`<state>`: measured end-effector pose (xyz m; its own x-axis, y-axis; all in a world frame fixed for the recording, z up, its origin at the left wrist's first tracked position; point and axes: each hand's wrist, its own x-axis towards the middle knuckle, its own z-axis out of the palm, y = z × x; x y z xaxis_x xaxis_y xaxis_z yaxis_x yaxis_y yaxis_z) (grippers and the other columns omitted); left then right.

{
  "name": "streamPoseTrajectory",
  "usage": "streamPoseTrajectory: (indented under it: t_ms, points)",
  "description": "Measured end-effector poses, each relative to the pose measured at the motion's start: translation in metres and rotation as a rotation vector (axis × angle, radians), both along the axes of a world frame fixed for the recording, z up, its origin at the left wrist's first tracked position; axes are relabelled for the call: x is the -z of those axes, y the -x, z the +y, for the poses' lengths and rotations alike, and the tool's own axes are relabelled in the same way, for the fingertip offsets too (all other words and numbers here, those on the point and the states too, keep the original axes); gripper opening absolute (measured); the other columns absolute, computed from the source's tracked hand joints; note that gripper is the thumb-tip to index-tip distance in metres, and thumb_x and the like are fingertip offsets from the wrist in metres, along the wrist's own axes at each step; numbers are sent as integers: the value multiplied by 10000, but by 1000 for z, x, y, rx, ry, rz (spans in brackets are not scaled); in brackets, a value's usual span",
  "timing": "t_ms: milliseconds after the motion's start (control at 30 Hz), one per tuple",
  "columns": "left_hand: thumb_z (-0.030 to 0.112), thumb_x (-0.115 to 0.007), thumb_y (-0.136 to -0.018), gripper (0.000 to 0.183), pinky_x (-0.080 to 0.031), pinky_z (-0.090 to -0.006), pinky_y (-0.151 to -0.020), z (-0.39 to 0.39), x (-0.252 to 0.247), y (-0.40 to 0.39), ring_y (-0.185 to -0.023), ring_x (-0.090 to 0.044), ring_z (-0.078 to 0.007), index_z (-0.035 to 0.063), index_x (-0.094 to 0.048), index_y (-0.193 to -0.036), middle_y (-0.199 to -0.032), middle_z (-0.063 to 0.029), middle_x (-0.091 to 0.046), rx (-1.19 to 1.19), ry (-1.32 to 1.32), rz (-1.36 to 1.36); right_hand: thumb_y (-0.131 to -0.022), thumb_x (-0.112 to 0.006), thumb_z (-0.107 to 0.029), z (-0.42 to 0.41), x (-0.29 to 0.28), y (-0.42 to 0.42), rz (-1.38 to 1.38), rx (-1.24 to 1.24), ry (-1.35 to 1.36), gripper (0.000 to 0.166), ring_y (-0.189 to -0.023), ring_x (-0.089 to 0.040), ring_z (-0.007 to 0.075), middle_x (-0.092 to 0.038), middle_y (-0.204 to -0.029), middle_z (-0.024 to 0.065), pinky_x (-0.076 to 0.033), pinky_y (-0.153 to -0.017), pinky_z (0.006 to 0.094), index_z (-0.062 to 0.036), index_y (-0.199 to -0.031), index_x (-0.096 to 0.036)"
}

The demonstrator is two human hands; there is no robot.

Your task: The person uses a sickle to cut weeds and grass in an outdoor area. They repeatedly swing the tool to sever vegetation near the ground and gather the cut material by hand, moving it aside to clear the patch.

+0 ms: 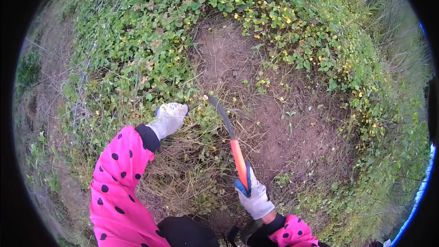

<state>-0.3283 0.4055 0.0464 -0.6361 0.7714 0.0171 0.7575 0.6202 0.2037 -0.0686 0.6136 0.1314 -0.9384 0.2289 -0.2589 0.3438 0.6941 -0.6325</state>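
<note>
My right hand (252, 192), in a white work glove with blue palm coating, is closed around the orange handle of a hand sickle (238, 159). The sickle's dark curved blade points up and to the left, its tip over cut or pulled stems. My left hand (169, 116), gloved the same way, is to the left of the blade at the edge of the leafy ground plants (151, 58). Its fingers are curled, and a dark, thin thing with a bit of red shows at them; whether they hold it is unclear. Dry, tangled stems (185, 164) lie below my left hand.
Bare reddish soil (277, 133) with scattered straw and small weeds lies right of the sickle. Low plants with yellow flowers (288, 20) border it above and to the right. Tall grass (387, 10) stands at the upper right. My dark-clad knee (188, 231) is at the bottom.
</note>
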Motion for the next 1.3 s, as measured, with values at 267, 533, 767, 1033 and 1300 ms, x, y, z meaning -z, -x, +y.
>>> streamPoseTrajectory:
  t_ms: [267,533,767,1033,1300]
  points:
    - [65,-548,-703,486,-432,-361,-753,17,-67,-5,-942,-524,-294,3,-448,-1175,-1075,-181,-516,-262,348,206,-823,-577,-205,34,9,44,153,170,169,599,-791,-613,330,-609,-929,192,-491,-674,389,-100,-1345,-303]
    - [373,-650,-752,708,-357,-455,-951,125,-116,13,-1106,-430,-414,0,-352,-1274,-1219,-198,-446,-137,-585,413,-855,-564,-156,60,-3,20,105,474,409,596,-538,-516,74,-555,-682,25,-454,-470,257,-115,-1375,-275]
    - [430,-614,-743,624,-371,-400,-935,73,-26,-39,-1091,-470,-337,-19,-470,-1151,-1106,-201,-519,48,286,-237,-824,-567,-45,108,-44,8,168,525,389,595,-493,-505,64,-552,-658,9,-438,-435,224,-80,-1358,-306]
    - [371,-634,-713,567,-390,-405,-897,16,-57,-59,-1088,-464,-322,37,-496,-1150,-1114,-169,-515,96,541,-234,-807,-595,-182,101,-34,5,286,37,-97,582,-762,-614,357,-604,-911,212,-471,-660,367,-79,-1327,-353]
    - [483,-600,-764,796,-322,-429,-996,116,-95,-67,-1219,-338,-396,-31,-316,-1300,-1325,-210,-346,-101,-323,127,-845,-585,-201,96,-28,-2,103,277,205,575,-504,-523,103,-586,-711,78,-443,-474,278,-106,-1351,-330]
